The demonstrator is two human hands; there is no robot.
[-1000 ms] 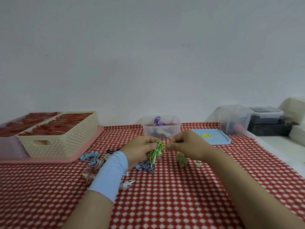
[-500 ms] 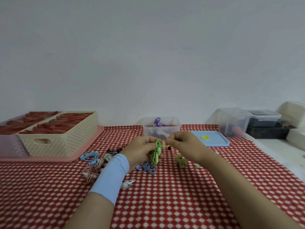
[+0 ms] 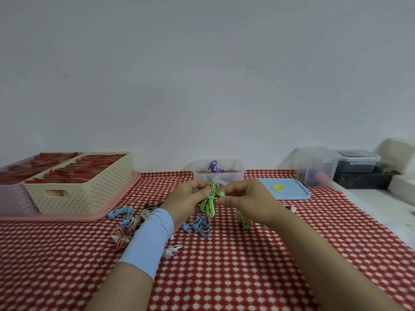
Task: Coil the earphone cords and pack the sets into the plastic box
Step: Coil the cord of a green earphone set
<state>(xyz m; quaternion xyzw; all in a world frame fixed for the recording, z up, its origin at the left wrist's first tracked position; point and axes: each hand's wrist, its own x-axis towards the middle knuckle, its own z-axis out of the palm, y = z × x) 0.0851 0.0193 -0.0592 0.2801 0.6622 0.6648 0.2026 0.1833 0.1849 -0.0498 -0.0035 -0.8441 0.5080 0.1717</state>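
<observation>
I'm seeing L hand (image 3: 188, 200) gripping green cord bundle (image 3: 210, 204) at its waist, R hand (image 3: 244, 198) pinching the bud end; prob light, springy.

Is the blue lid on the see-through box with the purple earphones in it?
No, the blue lid lies flat on the checked cloth, to the right of the open plastic box.

Plastic box (image 3: 219, 177) sits centre-back on the table (image 3: 224, 277), an earphone set (image 3: 213, 166) in it, lid (image 3: 289, 193) just right. Basket (image 3: 89, 187) on tray (image 3: 67, 217) far left, loose sets (image 3: 128, 225) on the table before the tray. Left hand (image 3: 188, 198) and right hand (image 3: 249, 200) meet before the box, coiled set (image 3: 210, 203) between them; containers (image 3: 316, 167) far right.
</observation>
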